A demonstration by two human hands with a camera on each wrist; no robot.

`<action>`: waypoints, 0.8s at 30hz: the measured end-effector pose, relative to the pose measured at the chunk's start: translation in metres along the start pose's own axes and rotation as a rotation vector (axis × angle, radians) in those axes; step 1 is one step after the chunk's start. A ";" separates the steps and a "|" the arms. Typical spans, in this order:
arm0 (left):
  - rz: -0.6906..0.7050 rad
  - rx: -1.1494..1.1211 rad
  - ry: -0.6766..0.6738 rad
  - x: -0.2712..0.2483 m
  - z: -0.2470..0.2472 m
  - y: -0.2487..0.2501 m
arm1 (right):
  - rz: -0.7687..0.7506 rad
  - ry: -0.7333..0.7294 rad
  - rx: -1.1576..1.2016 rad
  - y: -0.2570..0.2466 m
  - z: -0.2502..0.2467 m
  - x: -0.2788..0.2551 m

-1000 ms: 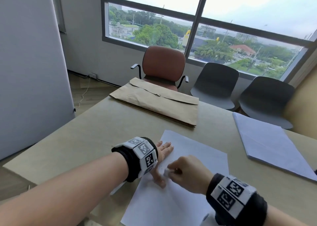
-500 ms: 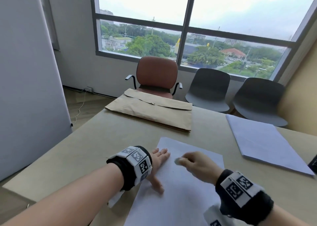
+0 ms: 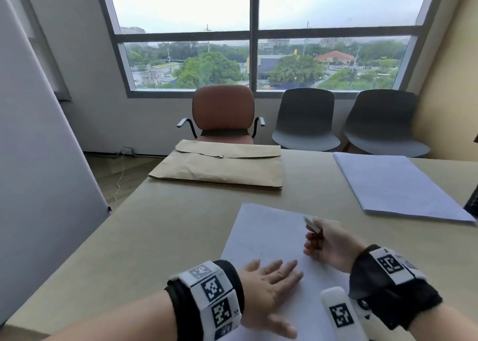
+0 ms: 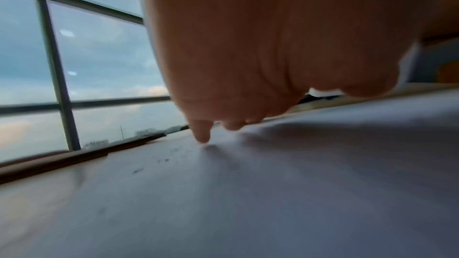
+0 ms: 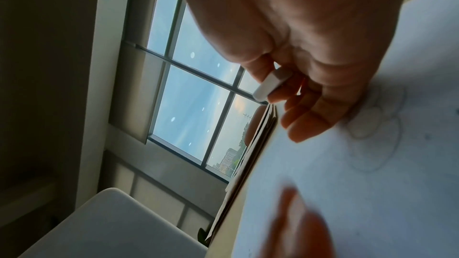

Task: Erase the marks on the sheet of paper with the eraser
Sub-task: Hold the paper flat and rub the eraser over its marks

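A white sheet of paper point(image 3: 263, 232) lies on the table in front of me, with faint pencil loops point(image 5: 380, 138) visible in the right wrist view and small dark specks point(image 4: 162, 160) in the left wrist view. My right hand point(image 3: 328, 242) is lifted above the sheet's right part and pinches a small white eraser point(image 3: 310, 223) between thumb and fingertips; the eraser point(image 5: 268, 85) is off the paper. My left hand point(image 3: 269, 286) lies flat on the sheet's near left part, fingers straight and spread, pressing it down.
A brown paper envelope point(image 3: 219, 167) lies at the far side of the beige table point(image 3: 160, 224). A stack of white sheets point(image 3: 393, 185) sits at the right. A red chair point(image 3: 223, 113) and two grey chairs point(image 3: 305, 118) stand by the window. A white board point(image 3: 38, 133) is on the left.
My right hand has lifted the eraser off the paper and moved right and up. My left hand stays flat on the sheet, lower in the picture. The head view has tilted up.
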State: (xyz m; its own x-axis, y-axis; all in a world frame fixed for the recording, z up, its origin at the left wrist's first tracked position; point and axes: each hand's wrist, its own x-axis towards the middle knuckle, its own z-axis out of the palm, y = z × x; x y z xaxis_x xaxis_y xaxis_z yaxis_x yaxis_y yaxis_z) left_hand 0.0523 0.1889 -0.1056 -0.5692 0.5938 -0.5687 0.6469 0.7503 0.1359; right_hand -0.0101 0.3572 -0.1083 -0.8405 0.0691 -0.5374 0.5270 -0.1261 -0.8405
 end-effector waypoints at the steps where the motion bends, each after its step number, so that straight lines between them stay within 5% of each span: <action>1: -0.039 0.006 -0.017 -0.004 0.004 -0.004 | 0.005 0.000 -0.003 0.000 0.000 0.000; 7: -0.711 0.051 -0.036 -0.024 0.003 -0.060 | 0.002 -0.017 -0.032 0.000 -0.003 -0.003; 15: -0.114 0.017 0.036 -0.003 -0.005 -0.016 | -0.010 -0.027 -0.086 -0.002 -0.002 -0.004; 17: -0.171 -0.018 0.010 0.004 -0.002 -0.018 | -0.012 -0.025 -0.084 -0.002 -0.001 -0.005; 22: -0.766 0.093 -0.086 -0.007 -0.010 -0.037 | -0.014 -0.029 -0.088 -0.001 -0.002 -0.005; 24: -0.683 0.128 -0.017 -0.010 -0.012 -0.037 | -0.019 -0.026 -0.091 -0.001 -0.003 -0.005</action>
State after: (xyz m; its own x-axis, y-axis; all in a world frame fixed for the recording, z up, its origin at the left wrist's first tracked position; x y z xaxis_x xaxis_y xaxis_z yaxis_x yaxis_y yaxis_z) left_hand 0.0277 0.1588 -0.0950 -0.8625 -0.0044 -0.5060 0.2024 0.9135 -0.3529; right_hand -0.0063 0.3598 -0.1054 -0.8528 0.0443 -0.5204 0.5193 -0.0341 -0.8539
